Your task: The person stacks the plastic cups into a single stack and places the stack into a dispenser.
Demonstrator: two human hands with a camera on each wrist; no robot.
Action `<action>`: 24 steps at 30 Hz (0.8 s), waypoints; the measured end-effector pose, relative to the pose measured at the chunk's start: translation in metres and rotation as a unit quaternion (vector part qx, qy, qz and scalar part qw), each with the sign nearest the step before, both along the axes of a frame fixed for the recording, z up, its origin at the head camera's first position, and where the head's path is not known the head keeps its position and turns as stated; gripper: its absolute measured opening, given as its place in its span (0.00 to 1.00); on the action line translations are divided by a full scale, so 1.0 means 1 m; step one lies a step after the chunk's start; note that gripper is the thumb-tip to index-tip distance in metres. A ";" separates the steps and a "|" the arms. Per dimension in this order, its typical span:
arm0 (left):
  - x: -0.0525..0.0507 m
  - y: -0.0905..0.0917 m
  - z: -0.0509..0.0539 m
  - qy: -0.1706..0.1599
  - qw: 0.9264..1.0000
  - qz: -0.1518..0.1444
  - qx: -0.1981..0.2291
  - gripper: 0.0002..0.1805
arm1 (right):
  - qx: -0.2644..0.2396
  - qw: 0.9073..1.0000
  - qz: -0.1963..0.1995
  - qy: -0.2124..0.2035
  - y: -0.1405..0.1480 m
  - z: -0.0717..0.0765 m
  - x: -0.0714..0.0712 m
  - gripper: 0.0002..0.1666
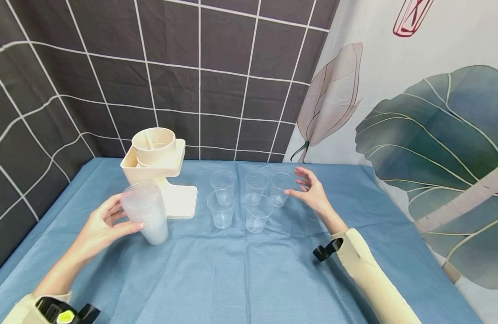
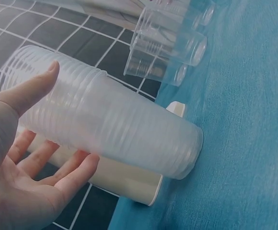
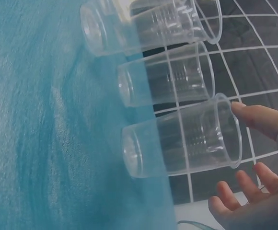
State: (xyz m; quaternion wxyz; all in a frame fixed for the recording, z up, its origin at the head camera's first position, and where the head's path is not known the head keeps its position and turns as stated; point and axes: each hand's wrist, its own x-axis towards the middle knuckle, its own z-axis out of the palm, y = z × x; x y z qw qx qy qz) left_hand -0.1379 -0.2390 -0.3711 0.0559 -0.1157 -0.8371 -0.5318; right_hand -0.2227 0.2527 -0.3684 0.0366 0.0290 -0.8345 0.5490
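Observation:
A tall stack of nested clear plastic cups [image 1: 145,211] stands at the left of the cloth. My left hand [image 1: 103,227] holds it, thumb on the near side and fingers behind; the left wrist view has the hand [image 2: 38,191] around the rim end of the stack [image 2: 115,115]. Several single clear cups stand upright mid-table in two rows, among them a front one [image 1: 222,211]. At the rightmost cup [image 1: 282,189] my right hand [image 1: 315,195] has its fingers spread. In the right wrist view, the thumb of that hand [image 3: 268,206] is at the rim of this cup [image 3: 182,143].
A cream plastic holder [image 1: 153,157] with a round compartment and a flat base plate stands behind the stack. Blue cloth [image 1: 216,279] covers the table. Behind it hang a dark grid-patterned curtain [image 1: 224,49] and a white leaf-print one [image 1: 374,27].

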 end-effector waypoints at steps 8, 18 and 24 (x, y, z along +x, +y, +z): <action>-0.001 -0.001 -0.001 -0.003 1.000 -0.001 0.001 0.39 | -0.011 0.999 0.025 -0.028 0.004 -0.008 -0.004 0.51; -0.003 0.001 -0.001 0.001 1.000 -0.003 0.005 0.40 | -0.032 0.998 0.047 -0.038 0.004 -0.015 -0.007 0.51; -0.004 0.002 -0.001 0.000 1.000 -0.002 0.003 0.41 | -0.035 0.997 0.054 -0.048 0.003 -0.014 -0.008 0.50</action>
